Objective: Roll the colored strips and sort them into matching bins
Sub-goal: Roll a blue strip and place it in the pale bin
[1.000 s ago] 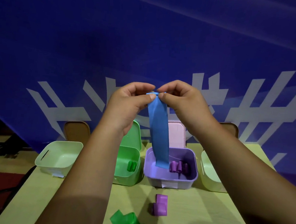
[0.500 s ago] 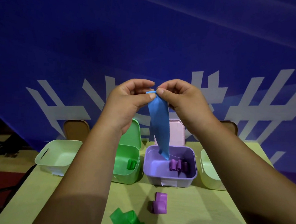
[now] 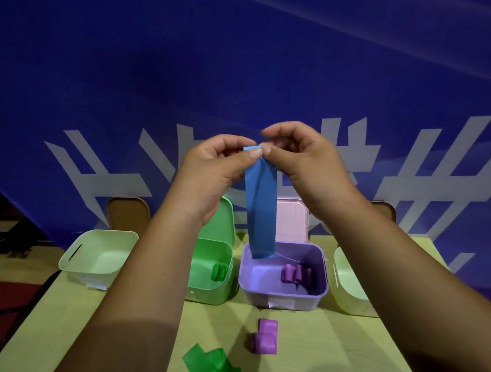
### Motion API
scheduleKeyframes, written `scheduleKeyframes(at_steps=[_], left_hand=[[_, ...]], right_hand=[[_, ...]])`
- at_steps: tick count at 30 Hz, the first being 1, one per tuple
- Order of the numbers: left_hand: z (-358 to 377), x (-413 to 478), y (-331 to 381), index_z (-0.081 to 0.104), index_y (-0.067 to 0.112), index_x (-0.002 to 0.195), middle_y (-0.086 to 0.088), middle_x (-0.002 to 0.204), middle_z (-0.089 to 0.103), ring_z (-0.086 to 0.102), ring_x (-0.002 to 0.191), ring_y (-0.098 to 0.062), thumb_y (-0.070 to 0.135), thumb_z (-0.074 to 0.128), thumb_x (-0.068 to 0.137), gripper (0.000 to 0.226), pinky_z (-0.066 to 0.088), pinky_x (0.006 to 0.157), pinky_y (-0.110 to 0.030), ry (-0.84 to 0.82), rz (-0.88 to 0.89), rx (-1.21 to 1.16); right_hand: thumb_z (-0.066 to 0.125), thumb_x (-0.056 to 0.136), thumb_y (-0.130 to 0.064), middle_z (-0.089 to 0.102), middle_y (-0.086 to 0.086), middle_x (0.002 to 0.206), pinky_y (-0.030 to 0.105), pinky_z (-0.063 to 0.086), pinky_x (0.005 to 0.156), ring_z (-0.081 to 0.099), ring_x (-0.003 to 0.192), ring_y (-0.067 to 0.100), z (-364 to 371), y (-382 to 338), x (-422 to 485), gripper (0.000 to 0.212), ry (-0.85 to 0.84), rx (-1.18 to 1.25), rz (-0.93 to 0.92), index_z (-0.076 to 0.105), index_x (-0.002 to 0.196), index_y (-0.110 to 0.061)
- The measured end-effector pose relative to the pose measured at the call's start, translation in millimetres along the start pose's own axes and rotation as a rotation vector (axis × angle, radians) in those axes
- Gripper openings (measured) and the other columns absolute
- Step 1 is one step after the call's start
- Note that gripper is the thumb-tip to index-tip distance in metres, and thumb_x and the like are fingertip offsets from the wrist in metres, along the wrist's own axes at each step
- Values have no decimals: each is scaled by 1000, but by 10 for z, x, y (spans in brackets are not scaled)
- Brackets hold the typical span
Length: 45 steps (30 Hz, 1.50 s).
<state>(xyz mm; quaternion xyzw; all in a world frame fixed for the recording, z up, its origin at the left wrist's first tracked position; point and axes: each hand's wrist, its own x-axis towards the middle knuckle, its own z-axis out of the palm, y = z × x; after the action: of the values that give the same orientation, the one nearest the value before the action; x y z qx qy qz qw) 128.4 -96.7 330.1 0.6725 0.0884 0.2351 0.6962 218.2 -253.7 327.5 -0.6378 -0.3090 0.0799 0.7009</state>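
A blue strip (image 3: 260, 207) hangs straight down in mid-air, its lower end over the purple bin (image 3: 311, 301). My left hand (image 3: 210, 177) and my right hand (image 3: 307, 164) both pinch its folded top edge between thumb and fingers. The purple bin holds several purple rolls (image 3: 296, 273). The green bin (image 3: 219, 291) holds a green roll (image 3: 219, 272). On the table in front lie a loose purple strip (image 3: 265, 337) and a loose green strip (image 3: 211, 366).
A pale green bin (image 3: 99, 265) stands at the far left and another pale bin (image 3: 344, 291) at the right, partly behind my right arm. Lids lean behind the bins: brown (image 3: 127, 214), green (image 3: 222, 225), pink (image 3: 292, 221). A blue banner (image 3: 246, 69) rises behind the table.
The strip's lower end swung up and now hangs down again at the purple bin's back rim. My right fingers have lifted a little above the top fold.
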Motion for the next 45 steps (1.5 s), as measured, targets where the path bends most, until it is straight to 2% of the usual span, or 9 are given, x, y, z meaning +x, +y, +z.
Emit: scheduleKeyframes(at_steps=[4, 10, 13, 18, 23, 28, 33, 39, 45], left_hand=[[-30, 37, 7, 79, 11, 103, -23, 114, 79, 75, 113, -44, 16, 84, 84, 20, 59, 105, -59, 12, 19, 32], [-54, 63, 16, 83, 18, 98, -19, 112, 80, 75, 115, -42, 15, 85, 81, 17, 59, 106, -56, 29, 21, 58], [-59, 72, 36, 82, 19, 98, -12, 104, 81, 77, 102, -30, 6, 84, 89, 16, 63, 92, -41, 37, 25, 82], [-45, 70, 63, 79, 9, 105, 2, 83, 76, 68, 70, -3, -1, 79, 93, 16, 51, 62, -15, 39, 34, 106], [-67, 75, 15, 79, 12, 107, -4, 95, 76, 71, 88, -12, -3, 80, 91, 21, 57, 80, -24, 14, 14, 36], [-66, 73, -7, 77, 6, 108, -19, 109, 79, 76, 103, -30, 3, 79, 94, 14, 61, 101, -44, 37, -17, -50], [-69, 111, -20, 77, 7, 107, -19, 110, 79, 76, 102, -29, -1, 78, 94, 15, 63, 97, -42, 52, -1, -7], [-70, 150, 18, 77, 11, 104, 1, 89, 76, 69, 77, -6, -4, 77, 93, 19, 53, 66, -18, 41, 56, 49], [-86, 170, -5, 77, 8, 109, 0, 89, 73, 67, 78, -7, -6, 78, 92, 23, 53, 67, -19, 54, 46, 24]], right_hand=[[75, 96, 1, 78, 7, 103, 36, 60, 98, 72, 98, 13, 29, -9, 14, 22, -14, 46, -10, 71, 114, -11], [74, 95, 3, 78, 5, 102, 34, 60, 97, 74, 100, 16, 49, 20, 46, 24, -34, 73, -6, 68, 115, -9], [74, 97, -4, 77, 13, 107, 38, 60, 93, 74, 101, 25, 73, 51, 85, 22, -20, 126, 61, 71, 118, -10], [75, 100, -15, 73, 2, 86, 22, 54, 70, 70, 81, 9, 98, 97, 115, 14, -9, 105, 90, 75, 113, -10], [77, 97, -12, 67, 2, 85, 31, 52, 78, 63, 82, 12, 96, 108, 124, 17, -6, 95, 62, 74, 114, -14], [76, 97, -7, 72, -4, 85, 25, 56, 79, 69, 84, 8, 104, 118, 129, 17, -5, 104, 48, 72, 111, -14], [75, 97, -3, 78, -6, 91, 25, 61, 85, 73, 89, 8, 81, 140, 140, 20, -13, 111, 32, 70, 112, -14], [76, 100, -21, 76, 4, 98, 30, 56, 80, 70, 92, 12, 113, 187, 203, 15, -27, 170, 85, 76, 113, -13], [75, 99, -11, 67, -11, 73, 22, 49, 68, 61, 72, 4, 144, 211, 254, 15, -6, 147, 63, 74, 114, -11]])
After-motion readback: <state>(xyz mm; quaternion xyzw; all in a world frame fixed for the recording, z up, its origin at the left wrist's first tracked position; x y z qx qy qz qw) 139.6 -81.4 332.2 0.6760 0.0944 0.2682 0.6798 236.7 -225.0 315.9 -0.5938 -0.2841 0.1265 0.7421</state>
